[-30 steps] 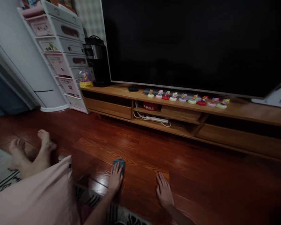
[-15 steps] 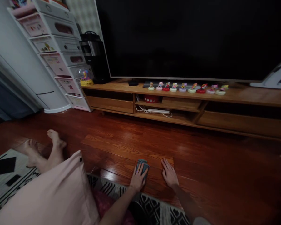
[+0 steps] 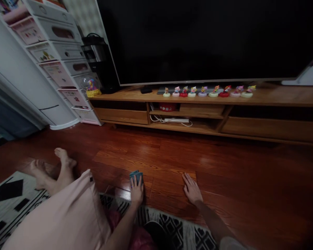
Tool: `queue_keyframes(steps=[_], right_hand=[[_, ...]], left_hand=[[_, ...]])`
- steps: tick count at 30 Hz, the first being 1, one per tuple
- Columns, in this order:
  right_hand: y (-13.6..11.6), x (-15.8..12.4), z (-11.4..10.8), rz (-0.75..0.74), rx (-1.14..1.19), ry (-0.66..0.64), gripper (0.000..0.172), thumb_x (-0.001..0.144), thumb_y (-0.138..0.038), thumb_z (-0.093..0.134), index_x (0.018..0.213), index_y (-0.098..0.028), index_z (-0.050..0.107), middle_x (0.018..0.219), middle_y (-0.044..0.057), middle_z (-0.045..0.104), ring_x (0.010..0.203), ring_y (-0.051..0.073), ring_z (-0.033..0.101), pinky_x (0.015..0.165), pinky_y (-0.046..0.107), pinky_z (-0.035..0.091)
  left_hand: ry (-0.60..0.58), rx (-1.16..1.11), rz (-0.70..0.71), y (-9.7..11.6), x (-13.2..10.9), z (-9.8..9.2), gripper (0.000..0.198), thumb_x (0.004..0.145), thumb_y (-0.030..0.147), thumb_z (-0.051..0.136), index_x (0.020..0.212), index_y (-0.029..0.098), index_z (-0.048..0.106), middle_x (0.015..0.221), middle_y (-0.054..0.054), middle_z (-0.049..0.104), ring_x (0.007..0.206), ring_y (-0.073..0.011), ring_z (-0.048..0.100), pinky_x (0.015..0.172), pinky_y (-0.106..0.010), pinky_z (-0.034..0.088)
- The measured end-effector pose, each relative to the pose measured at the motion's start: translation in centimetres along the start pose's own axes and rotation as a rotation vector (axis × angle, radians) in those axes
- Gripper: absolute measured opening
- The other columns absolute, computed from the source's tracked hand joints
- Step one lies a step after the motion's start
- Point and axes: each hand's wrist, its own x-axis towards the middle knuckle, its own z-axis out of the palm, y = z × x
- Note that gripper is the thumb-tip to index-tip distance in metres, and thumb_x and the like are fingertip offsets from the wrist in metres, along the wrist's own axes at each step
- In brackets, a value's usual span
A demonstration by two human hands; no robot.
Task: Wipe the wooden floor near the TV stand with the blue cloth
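My left hand (image 3: 137,191) lies over a folded blue-green cloth (image 3: 136,173), holding it under spread fingers against the reddish-brown wooden floor (image 3: 169,156). The cloth's far edge shows past the fingertips; the palm side is hidden. To the right, my right hand (image 3: 193,189) rests flat on the bare boards, fingers stretched out and nothing in them.
Ahead stands a long wooden TV cabinet (image 3: 120,115) with a row of small figurines (image 3: 193,91) below a large dark screen (image 3: 198,38). A pink pillow (image 3: 59,215), a patterned rug (image 3: 177,225) and another person's bare feet (image 3: 64,158) are nearby.
My left hand has slid left across the floor with the cloth beneath it. The right hand stays in about the same place, and the view has shifted slightly.
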Motion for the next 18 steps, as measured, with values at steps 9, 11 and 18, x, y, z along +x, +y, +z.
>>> queue_keyframes(steps=[9,11,18], right_hand=[[-0.2,0.0,-0.4,-0.016,-0.015,-0.001,0.069,0.090,-0.016,0.036,0.156,-0.025,0.015,0.157,0.004,0.032,0.142,0.021,0.032,0.114,0.043,0.033],[-0.2,0.0,-0.4,-0.007,-0.021,0.000,0.069,0.091,-0.016,0.036,0.156,-0.025,0.015,0.157,0.004,0.033,0.142,0.021,0.032,0.114,0.043,0.033],[-0.2,0.0,-0.6,-0.009,-0.009,-0.022,0.070,0.089,-0.016,0.037,0.156,-0.024,0.016,0.158,0.005,0.031,0.143,0.020,0.030,0.114,0.043,0.032]], left_hand=[[-0.120,-0.096,0.686,8.2,-2.7,0.4,0.062,0.096,0.045,0.046,0.152,0.042,0.019,0.162,-0.001,0.017,0.147,-0.0292,0.019,0.116,-0.060,0.019],[-0.104,-0.081,0.550,6.3,-1.5,-0.2,0.059,0.096,0.038,0.045,0.151,0.040,0.023,0.162,-0.001,0.020,0.147,-0.0282,0.019,0.117,-0.061,0.016],[-0.028,-0.021,-0.155,-3.1,1.7,-1.4,0.050,0.100,0.031,0.029,0.150,0.028,0.034,0.160,-0.008,0.025,0.146,-0.0326,0.022,0.113,-0.061,0.026]])
